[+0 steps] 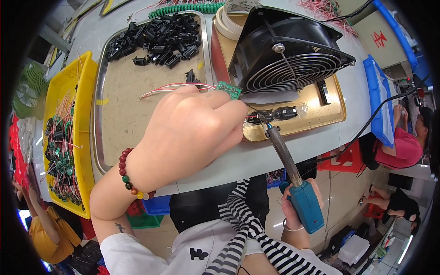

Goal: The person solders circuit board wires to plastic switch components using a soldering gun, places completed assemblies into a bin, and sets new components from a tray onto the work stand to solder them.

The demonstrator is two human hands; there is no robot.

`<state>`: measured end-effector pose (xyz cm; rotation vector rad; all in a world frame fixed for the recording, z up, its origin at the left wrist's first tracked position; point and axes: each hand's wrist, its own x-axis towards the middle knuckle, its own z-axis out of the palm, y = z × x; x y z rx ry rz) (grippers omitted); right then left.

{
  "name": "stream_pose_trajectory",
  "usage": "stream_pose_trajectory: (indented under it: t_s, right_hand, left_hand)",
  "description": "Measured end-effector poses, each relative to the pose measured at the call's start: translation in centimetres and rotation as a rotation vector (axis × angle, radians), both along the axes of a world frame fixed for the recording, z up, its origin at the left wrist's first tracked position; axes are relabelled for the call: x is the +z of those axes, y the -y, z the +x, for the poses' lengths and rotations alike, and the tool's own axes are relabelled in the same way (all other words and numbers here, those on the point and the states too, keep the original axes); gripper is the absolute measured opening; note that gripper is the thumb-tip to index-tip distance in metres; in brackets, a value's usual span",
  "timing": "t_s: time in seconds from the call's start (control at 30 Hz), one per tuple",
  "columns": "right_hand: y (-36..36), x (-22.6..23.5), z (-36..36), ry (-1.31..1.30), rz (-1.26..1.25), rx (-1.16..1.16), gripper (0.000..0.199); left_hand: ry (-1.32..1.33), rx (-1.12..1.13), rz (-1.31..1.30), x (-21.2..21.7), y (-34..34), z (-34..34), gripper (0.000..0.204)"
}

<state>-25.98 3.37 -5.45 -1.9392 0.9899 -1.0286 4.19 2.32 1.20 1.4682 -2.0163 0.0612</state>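
My left hand (192, 130) rests on the table edge, fingers closed on a small green circuit board (229, 89) with thin red and white wires (169, 88) trailing left. A bead bracelet circles that wrist. My right hand (298, 206), below the table edge, grips the teal handle of a soldering iron (293, 176). Its tip points up to a small black part (261, 116) lying at the near rim of a gold tray (321, 120), just beside my left fingertips.
A black wire-grilled fan (293, 55) stands on the gold tray. A metal tray (137, 105) holds several black connectors (156, 39). A yellow bin (85, 137) at left holds wired boards. Tape rolls (229, 18) sit behind. Another person in red (408, 146) sits at right.
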Motion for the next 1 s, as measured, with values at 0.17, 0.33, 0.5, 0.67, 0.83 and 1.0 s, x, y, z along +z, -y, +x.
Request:
stream_pose_trajectory:
  t_s: [0.17,0.33,0.5,0.67,0.83,1.0]
  right_hand:
    - [0.1,0.2,0.1,-0.061,-0.046,0.028,0.032]
    - [0.3,0.6,0.5,-0.044,-0.036,0.020,0.029]
    - [-0.5,0.3,0.8,0.114,0.157,-0.060,0.027]
    - [-1.0,-0.3,0.0,0.196,0.137,-0.044,0.026]
    - [-1.0,-0.1,0.2,0.209,0.165,-0.086,0.027]
    - [-0.9,-0.3,0.2,0.211,0.152,-0.087,0.028]
  left_hand:
    - [0.021,0.013,0.018,0.1,-0.1,0.0,0.011]
    - [0.031,0.008,0.015,0.0,0.0,-0.1,0.011]
    - [0.026,0.006,0.014,-0.2,0.1,-0.1,0.011]
    - [0.028,0.005,0.005,-0.3,0.1,0.0,0.011]
    - [0.028,0.014,0.003,-0.4,0.1,-0.1,0.011]
    - [0.035,0.012,-0.014,-0.3,0.1,-0.2,0.010]
